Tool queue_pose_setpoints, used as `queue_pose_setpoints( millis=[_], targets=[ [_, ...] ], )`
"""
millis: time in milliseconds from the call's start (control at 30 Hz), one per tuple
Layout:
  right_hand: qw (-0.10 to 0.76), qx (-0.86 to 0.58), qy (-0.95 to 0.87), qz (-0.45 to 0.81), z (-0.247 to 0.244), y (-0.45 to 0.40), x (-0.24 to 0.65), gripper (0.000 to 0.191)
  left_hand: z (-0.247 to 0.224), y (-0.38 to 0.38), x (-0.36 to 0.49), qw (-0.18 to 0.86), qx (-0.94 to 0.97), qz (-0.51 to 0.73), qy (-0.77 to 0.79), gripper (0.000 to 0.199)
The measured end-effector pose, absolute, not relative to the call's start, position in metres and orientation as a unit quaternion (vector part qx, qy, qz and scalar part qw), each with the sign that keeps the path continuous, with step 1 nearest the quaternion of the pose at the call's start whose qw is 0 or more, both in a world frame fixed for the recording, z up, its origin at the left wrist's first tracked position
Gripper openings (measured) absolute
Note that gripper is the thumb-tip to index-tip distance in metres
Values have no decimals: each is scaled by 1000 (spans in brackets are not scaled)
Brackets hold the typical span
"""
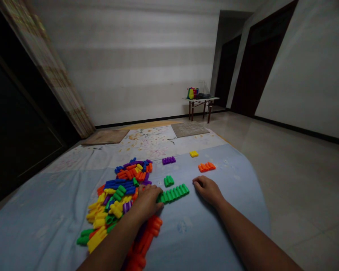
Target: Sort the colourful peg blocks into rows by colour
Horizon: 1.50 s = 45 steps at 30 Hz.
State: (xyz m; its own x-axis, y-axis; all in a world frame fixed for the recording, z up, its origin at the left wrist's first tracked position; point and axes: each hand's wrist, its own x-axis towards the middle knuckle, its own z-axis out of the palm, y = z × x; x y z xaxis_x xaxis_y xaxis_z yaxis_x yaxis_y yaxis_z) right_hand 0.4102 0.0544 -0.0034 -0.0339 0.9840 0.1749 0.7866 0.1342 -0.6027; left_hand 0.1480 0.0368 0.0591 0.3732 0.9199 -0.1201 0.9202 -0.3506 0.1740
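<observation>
My left hand (149, 199) reaches over the right edge of a loose pile of bullet-shaped plastic building pieces (118, 192). Its thumb and fingers close around the left end of a row of green bullet-shaped pieces (175, 193), joined side by side. Resting on the light blue cloth (203, 233), my right hand (209, 191) is loosely curled just right of that row, with nothing visible in it. A short green group (168, 181) lies just beyond the row. Long red-orange pieces (149, 235) are partly hidden under my left forearm.
Farther back lie a purple group (168, 160), a yellow group (194, 154) and an orange group (206, 166). Two flat mats (190, 129) lie at the bed's far end. A small table (200, 100) with a colourful bag stands by the wall.
</observation>
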Motion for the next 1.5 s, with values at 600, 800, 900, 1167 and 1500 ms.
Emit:
queue_pose_setpoints(
  millis=[600, 800, 900, 1167, 1500],
  targets=[
    [284, -636, -695, 176, -3, 53, 410, 25, 56, 37, 161, 127, 825, 18, 551, 37],
    [298, -628, -697, 179, -5, 54, 411, 26, 54, 36, 169, 115, 829, 21, 548, 38],
    [302, -622, -699, 183, -7, 55, 412, 28, 60, 33, 166, 130, 822, 36, 554, 48],
    [303, -621, -698, 188, -11, 57, 415, 29, 91, 34, 100, 81, 743, 189, 637, 39],
    [301, -621, -701, 178, -12, 58, 416, 29, 68, 18, 51, 124, 753, 151, 629, 32]
  ],
)
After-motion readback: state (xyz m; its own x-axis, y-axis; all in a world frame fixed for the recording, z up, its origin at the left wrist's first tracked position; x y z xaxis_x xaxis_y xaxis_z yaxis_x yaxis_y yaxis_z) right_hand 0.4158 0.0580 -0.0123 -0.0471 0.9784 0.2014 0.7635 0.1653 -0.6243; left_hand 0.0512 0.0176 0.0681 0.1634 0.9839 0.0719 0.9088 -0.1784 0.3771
